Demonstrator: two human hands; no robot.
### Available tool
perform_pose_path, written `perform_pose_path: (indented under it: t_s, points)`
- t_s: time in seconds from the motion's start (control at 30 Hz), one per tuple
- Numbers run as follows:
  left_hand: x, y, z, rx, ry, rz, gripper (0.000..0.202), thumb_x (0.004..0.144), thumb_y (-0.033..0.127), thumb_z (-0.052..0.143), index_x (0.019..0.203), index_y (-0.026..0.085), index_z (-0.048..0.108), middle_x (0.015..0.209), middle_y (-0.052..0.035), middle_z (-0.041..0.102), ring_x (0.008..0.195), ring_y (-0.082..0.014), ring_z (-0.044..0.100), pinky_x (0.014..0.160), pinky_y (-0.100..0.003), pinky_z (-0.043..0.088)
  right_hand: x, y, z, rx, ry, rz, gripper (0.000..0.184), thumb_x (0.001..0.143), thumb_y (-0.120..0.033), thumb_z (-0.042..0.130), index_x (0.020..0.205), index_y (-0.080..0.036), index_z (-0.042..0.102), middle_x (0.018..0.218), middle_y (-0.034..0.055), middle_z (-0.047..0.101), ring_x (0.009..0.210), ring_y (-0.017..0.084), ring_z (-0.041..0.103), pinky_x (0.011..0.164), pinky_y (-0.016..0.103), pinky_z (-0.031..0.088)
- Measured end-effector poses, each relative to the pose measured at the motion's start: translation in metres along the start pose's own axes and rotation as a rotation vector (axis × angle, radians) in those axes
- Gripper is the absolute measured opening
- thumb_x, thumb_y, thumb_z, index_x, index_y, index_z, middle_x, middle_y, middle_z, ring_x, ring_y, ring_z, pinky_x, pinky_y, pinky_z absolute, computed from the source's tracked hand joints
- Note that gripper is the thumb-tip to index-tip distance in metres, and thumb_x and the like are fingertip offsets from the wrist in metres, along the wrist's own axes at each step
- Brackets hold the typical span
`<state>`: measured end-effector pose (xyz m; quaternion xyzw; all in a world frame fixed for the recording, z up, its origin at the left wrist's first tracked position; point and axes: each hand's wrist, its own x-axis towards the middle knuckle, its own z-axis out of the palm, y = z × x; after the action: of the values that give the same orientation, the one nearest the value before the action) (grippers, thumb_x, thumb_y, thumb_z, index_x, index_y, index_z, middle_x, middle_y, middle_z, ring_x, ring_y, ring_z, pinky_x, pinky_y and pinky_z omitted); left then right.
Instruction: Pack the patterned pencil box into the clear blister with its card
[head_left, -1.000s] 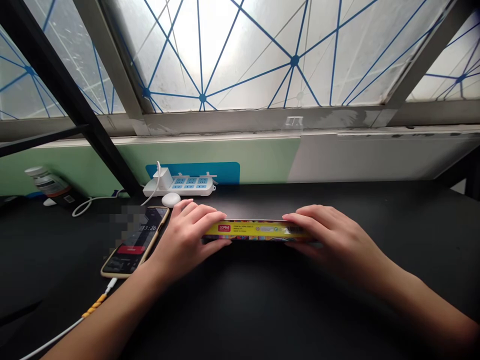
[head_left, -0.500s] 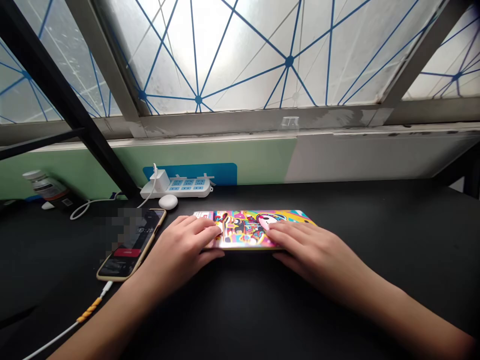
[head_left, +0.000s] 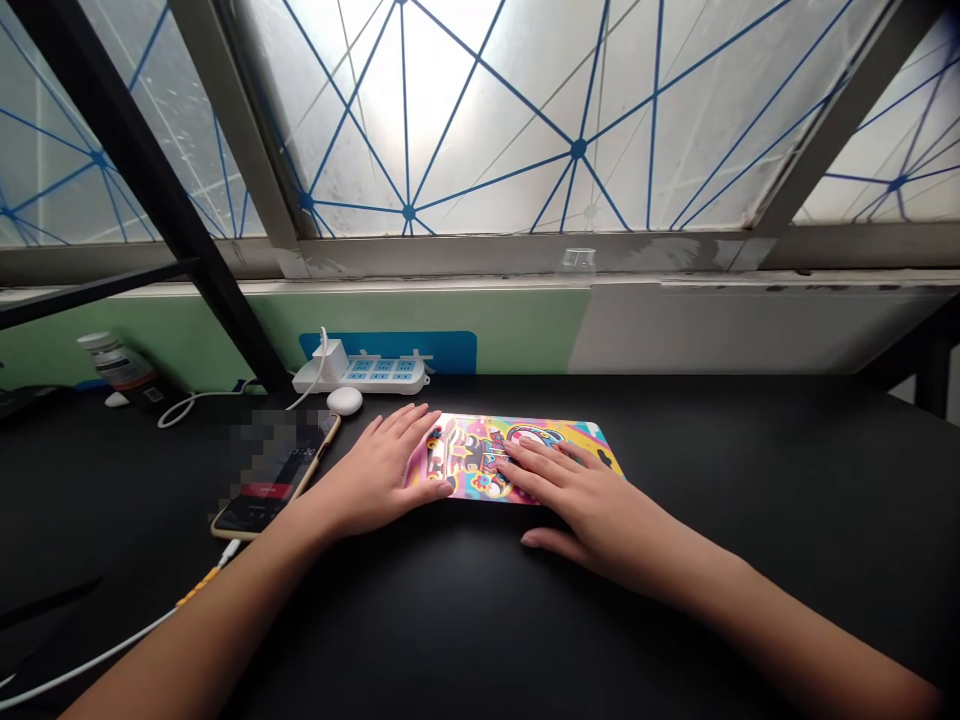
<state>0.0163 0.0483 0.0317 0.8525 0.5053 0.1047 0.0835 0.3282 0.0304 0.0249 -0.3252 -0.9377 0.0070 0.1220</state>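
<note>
Pale glare fills the window [head_left: 495,125] — desk [head_left: 787,460] dim below, phone [head_left: 266,491] partly pixelated.

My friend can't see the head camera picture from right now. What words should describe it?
Someone's left hand and right hand touch a flat, brightly patterned pack on a black table. A phone lies to the left, a white power strip behind.
</note>
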Motion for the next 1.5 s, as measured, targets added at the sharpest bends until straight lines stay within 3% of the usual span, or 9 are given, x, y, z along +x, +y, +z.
perform_pose_path:
  t_s: [0.17, 0.4, 0.57, 0.67, 0.8, 0.93, 1.27, 1.37, 1.5]
  points:
    - [-0.002, 0.002, -0.002, -0.016, -0.001, -0.024, 0.086, 0.094, 0.074, 0.048, 0.160, 0.021, 0.035, 0.168, -0.0147, 0.029, 0.157, -0.0342, 0.023, 0.124, -0.059, 0.022, -0.005, 0.004, -0.012, 0.080, -0.074, 0.067, 0.068, 0.096, -0.054, 0.062, 0.157, -0.032, 0.041, 0.162, 0.0086, 0.042, 0.150, 0.034, 0.037, 0.118, 0.060, 0.038]
    - [-0.004, 0.004, -0.005, -0.024, -0.037, -0.051, 0.085, 0.095, 0.075, 0.044, 0.161, 0.023, 0.030, 0.170, -0.0123, 0.025, 0.158, -0.0337, 0.018, 0.124, -0.062, 0.020, -0.025, 0.039, -0.035, 0.090, -0.115, 0.099, 0.049, 0.097, -0.054, 0.061, 0.143, -0.038, 0.060, 0.152, 0.0026, 0.056, 0.140, 0.031, 0.053, 0.108, 0.051, 0.053]
    - [-0.006, 0.010, -0.005, 0.039, -0.013, -0.020, 0.077, 0.098, 0.071, 0.042, 0.158, 0.022, 0.037, 0.168, -0.0145, 0.029, 0.157, -0.0357, 0.022, 0.122, -0.068, 0.018, -0.022, 0.046, -0.038, -0.013, 0.038, 0.124, 0.028, 0.101, -0.047, 0.056, 0.110, -0.030, 0.076, 0.112, 0.0029, 0.081, 0.106, 0.027, 0.075, 0.107, 0.057, 0.050]
    - [-0.007, 0.019, 0.001, 0.088, 0.030, 0.036, 0.076, 0.100, 0.067, 0.042, 0.158, 0.019, 0.037, 0.166, -0.0179, 0.034, 0.155, -0.0365, 0.027, 0.122, -0.067, 0.018, -0.008, 0.028, -0.023, -0.020, 0.112, 0.064, 0.038, 0.098, -0.047, 0.060, 0.127, -0.025, 0.069, 0.131, 0.0098, 0.073, 0.121, 0.029, 0.068, 0.108, 0.055, 0.050]
    - [-0.006, 0.030, 0.014, 0.119, 0.079, 0.095, 0.089, 0.096, 0.073, 0.045, 0.162, 0.016, 0.028, 0.165, -0.0254, 0.030, 0.154, -0.0413, 0.027, 0.119, -0.062, 0.031, 0.015, -0.001, 0.003, -0.034, 0.042, -0.012, 0.077, 0.091, -0.057, 0.067, 0.157, -0.024, 0.042, 0.160, 0.0155, 0.044, 0.148, 0.038, 0.041, 0.114, 0.063, 0.042]
    - [-0.005, 0.031, 0.020, 0.151, 0.097, 0.079, 0.093, 0.095, 0.074, 0.044, 0.164, 0.016, 0.021, 0.164, -0.0284, 0.031, 0.153, -0.0436, 0.028, 0.118, -0.061, 0.033, 0.027, -0.012, 0.008, -0.053, -0.010, -0.012, 0.080, 0.093, -0.058, 0.064, 0.159, -0.021, 0.037, 0.162, 0.0151, 0.040, 0.150, 0.039, 0.035, 0.117, 0.065, 0.036]
    - [-0.004, 0.031, 0.017, 0.185, 0.065, 0.065, 0.083, 0.096, 0.074, 0.042, 0.157, 0.017, 0.041, 0.164, -0.0267, 0.030, 0.152, -0.0433, 0.030, 0.118, -0.061, 0.034, -0.026, 0.049, -0.044, -0.079, -0.065, 0.192, 0.042, 0.096, -0.060, 0.057, 0.116, -0.030, 0.077, 0.124, 0.0070, 0.077, 0.115, 0.035, 0.072, 0.084, 0.047, 0.064]
    - [-0.003, 0.028, 0.015, 0.172, 0.073, 0.066, 0.083, 0.095, 0.074, 0.044, 0.157, 0.019, 0.043, 0.165, -0.0235, 0.032, 0.153, -0.0407, 0.030, 0.120, -0.059, 0.033, -0.031, 0.055, -0.037, -0.107, 0.034, 0.232, 0.048, 0.090, -0.063, 0.065, 0.122, -0.029, 0.075, 0.127, 0.0093, 0.075, 0.116, 0.037, 0.071, 0.091, 0.053, 0.061]
    - [-0.003, 0.021, 0.009, 0.149, 0.052, 0.054, 0.081, 0.095, 0.072, 0.048, 0.158, 0.021, 0.041, 0.165, -0.0227, 0.032, 0.153, -0.0397, 0.030, 0.120, -0.060, 0.033, -0.019, 0.040, -0.016, -0.024, 0.010, 0.209, 0.085, 0.083, -0.066, 0.071, 0.154, -0.027, 0.047, 0.159, 0.0143, 0.047, 0.144, 0.040, 0.046, 0.111, 0.060, 0.046]
